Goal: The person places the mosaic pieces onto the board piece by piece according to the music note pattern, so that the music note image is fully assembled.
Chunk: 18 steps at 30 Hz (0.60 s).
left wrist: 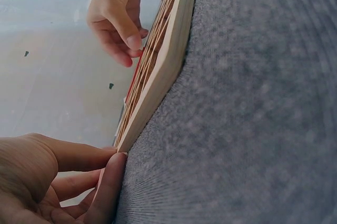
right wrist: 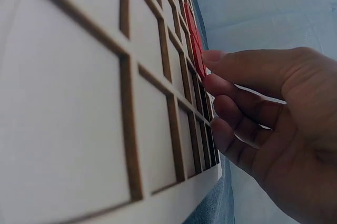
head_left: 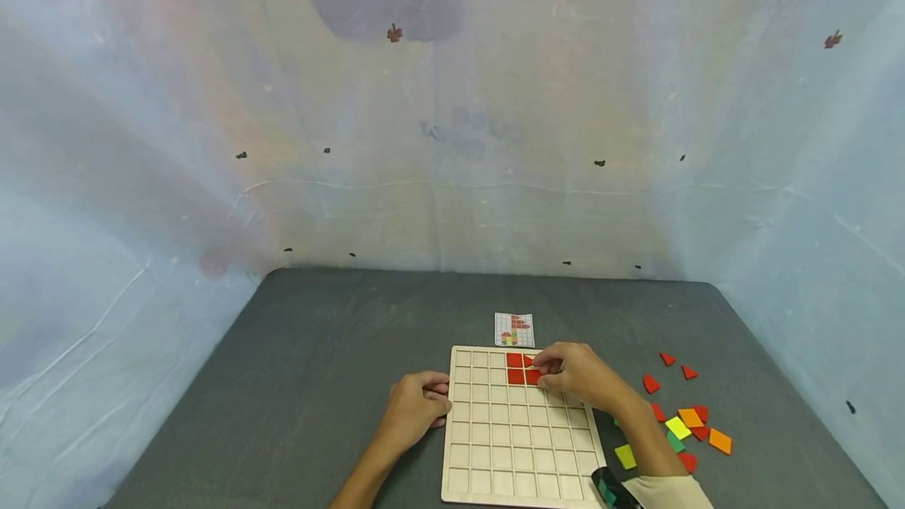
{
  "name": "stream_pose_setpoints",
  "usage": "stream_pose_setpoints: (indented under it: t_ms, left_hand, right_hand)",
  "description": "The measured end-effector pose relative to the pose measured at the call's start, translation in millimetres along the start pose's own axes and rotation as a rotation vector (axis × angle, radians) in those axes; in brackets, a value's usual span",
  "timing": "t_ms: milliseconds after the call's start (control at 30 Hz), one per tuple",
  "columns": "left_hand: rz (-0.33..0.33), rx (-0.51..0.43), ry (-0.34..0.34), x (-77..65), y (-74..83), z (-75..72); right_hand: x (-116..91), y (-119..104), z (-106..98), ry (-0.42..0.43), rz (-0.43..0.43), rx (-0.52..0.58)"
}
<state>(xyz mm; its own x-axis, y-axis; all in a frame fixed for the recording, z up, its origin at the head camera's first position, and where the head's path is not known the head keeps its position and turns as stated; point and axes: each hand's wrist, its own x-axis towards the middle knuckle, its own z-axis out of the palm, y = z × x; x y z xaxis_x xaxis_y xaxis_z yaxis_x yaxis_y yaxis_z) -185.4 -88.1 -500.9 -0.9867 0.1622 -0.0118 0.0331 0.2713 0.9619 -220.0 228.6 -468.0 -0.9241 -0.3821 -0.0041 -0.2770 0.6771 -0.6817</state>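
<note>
A pale wooden grid board (head_left: 482, 436) lies on the dark table. My left hand (head_left: 417, 404) holds the board's left edge, thumb and forefinger pinching its rim in the left wrist view. Over the board's upper right is my right hand (head_left: 580, 374), its fingertips touching red tiles in the cells. Red square tiles (head_left: 514, 360) fill a few cells there, beside a pointed red tile (head_left: 528, 362) partly hidden by the forefinger. In the right wrist view, thumb and forefinger meet the red tiles (right wrist: 194, 31) with no separate piece visible between them.
A small printed pattern card (head_left: 514, 330) lies just beyond the board. Loose red, orange, yellow and green tiles (head_left: 719, 441) are scattered to the right, some hidden under the right forearm. A dark wrist device (head_left: 613, 488) overlaps the board's lower right corner. Plastic sheeting (head_left: 438, 140) surrounds the table.
</note>
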Motion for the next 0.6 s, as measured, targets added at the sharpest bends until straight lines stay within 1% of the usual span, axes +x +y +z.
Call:
stream_pose_setpoints:
  t_ms: [300,600]
  left_hand:
    - [-0.006,-0.006,0.000,-0.3,1.2,0.4]
    - [0.002,0.010,0.007,0.8,0.6,0.3]
  right_hand:
    - [-2.4,-0.9,-2.2,0.022,0.013,0.016]
    - [-13.7,1.8,-17.4,0.106,-0.001,0.032]
